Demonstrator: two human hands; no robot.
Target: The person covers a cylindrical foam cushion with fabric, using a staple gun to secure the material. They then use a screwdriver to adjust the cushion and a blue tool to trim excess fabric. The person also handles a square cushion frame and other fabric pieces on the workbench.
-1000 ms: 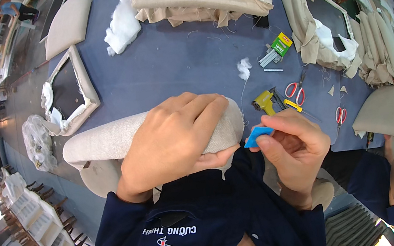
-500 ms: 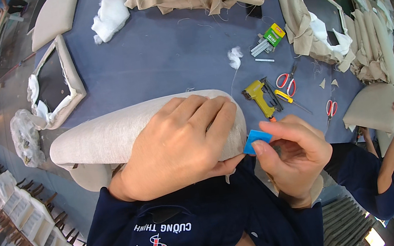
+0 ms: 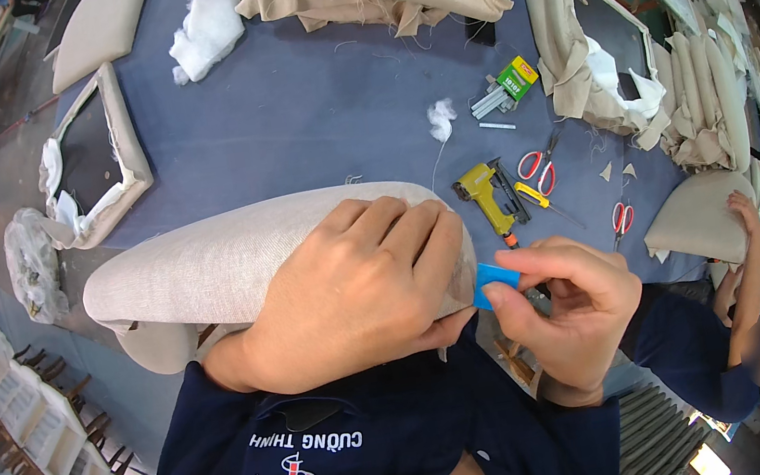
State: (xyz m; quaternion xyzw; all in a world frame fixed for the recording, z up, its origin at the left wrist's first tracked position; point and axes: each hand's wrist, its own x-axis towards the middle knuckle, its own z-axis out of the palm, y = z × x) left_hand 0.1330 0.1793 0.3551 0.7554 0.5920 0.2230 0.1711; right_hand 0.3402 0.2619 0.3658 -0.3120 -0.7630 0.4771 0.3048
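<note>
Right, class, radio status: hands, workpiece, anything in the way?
Left hand gripping beige cushion. Right hand pinching blue piece at cushion's right end. Yellow staple gun beyond right hand, seemingly not blocking.

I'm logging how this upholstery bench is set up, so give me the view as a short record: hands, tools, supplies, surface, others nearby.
Left hand: curled over the end of a beige upholstered cushion
Right hand: pinches a small blue tab at that end
Tools: yellow staple gun, two pairs of red-handled scissors
Supplies: green-and-yellow box, grey staple strips, white wadding
Surface: blue-grey tabletop
Nearby: co-worker's hand on a beige padded seat
</note>
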